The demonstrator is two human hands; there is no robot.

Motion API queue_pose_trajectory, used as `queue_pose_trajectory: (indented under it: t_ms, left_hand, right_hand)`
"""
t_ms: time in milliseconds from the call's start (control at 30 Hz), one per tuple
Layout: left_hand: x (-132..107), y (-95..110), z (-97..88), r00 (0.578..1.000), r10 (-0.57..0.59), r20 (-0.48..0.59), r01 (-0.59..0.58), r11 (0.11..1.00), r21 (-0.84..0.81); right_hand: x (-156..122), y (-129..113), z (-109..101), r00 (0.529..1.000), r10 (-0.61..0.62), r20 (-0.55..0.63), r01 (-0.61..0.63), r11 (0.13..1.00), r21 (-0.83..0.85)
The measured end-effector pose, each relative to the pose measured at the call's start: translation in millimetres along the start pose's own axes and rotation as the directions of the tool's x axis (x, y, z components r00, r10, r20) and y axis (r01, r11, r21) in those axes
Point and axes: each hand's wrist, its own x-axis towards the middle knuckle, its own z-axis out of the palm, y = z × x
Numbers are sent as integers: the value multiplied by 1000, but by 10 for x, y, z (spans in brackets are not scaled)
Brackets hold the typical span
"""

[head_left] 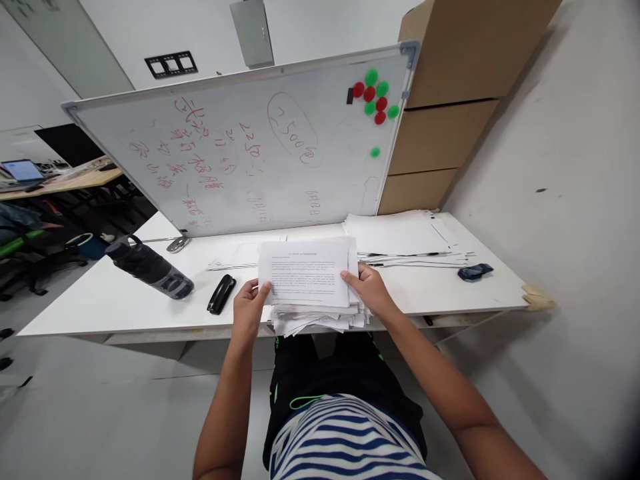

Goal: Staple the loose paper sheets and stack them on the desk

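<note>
Printed sheets of paper (305,273) lie over a thick, uneven stack of papers (313,321) at the table's front edge. My left hand (250,303) grips the sheets at their left edge, thumb on top and fingers beneath. On the opposite side my right hand (373,290) pinches their right edge, its thumb pressed on the print. How many sheets are between the fingers is hidden. A black stapler (221,294) rests a little left of my left hand. Beyond my right hand lies a wide pile of white paper (400,233).
A whiteboard (240,153) with red writing and round magnets leans behind the white table (150,313). A dark water bottle (150,267) and a computer mouse (177,244) are at left. A dark blue item (475,271) lies far right. Cardboard boxes (445,137) stand behind.
</note>
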Motion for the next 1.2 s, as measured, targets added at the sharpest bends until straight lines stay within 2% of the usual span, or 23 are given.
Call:
queue_pose_trajectory:
  t_ms: [200,333,667,800,1000,1100,1200]
  left_hand:
    - [31,-34,4,998,11,-63,-9,999,34]
    - [54,-65,-14,996,26,-83,-18,995,95]
    - [70,-132,-46,994,45,-96,-31,989,144]
    - [51,-134,-44,995,30,-97,-19,993,114]
    - [25,-128,-28,999,30,-29,-30,999,-19]
    - [-5,-116,-14,1000,16,26,-15,1000,-21]
    - [-41,-129,-10,1000,21,6,-21,1000,-2]
  right_hand:
    - [-41,-7,9,1000,14,28,-15,1000,23]
    - [-47,-17,6,999,-23,45,24,1000,-4]
    - [-61,-32,3,1000,-27,-4,26,986,-166]
    - [-58,-28,34,995,-64,-74,48,979,-199]
    - [-61,0,55,982,-92,-163,57,977,-208]
    - [-66,9,71,980,-100,-173,59,972,-229]
    - [-81,16,109,981,-103,-166,62,970,-235]
